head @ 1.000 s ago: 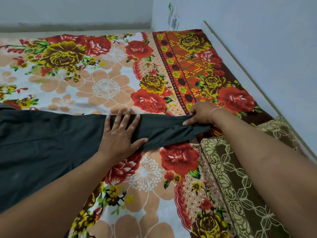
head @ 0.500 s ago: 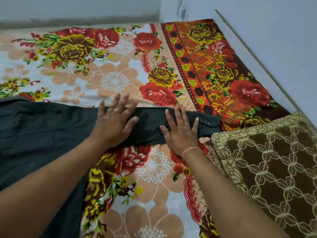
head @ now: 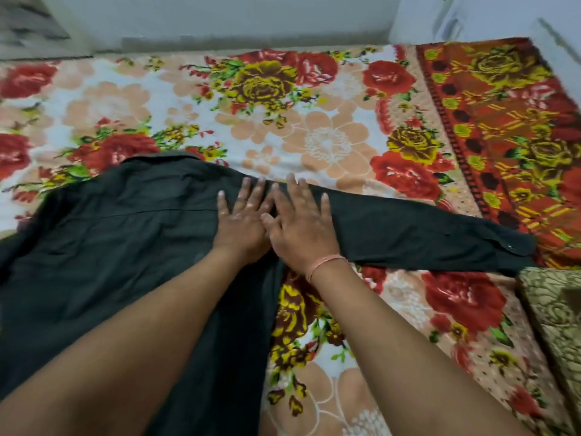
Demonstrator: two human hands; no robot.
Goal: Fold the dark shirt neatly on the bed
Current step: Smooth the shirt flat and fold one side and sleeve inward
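Observation:
The dark shirt [head: 119, 240] lies flat on the flowered bed sheet [head: 330, 143], collar toward the far wall. Its right sleeve [head: 424, 234] stretches out to the right, the buttoned cuff ending near a patterned pillow. My left hand [head: 242, 221] lies flat with straight fingers on the shirt's shoulder. Right beside it, touching it, my right hand [head: 301, 221] presses flat on the start of the sleeve; a pink band circles that wrist. My forearms cover part of the shirt's body.
A brown and cream patterned pillow [head: 556, 313] sits at the bed's right edge. Pale walls [head: 220, 17] border the bed at the back and right. Bare sheet shows beyond the collar and below the sleeve.
My right hand has slid left along the sleeve from near the cuff to the shoulder, beside my left hand. The view has swung left, showing the collar and more of the shirt's body.

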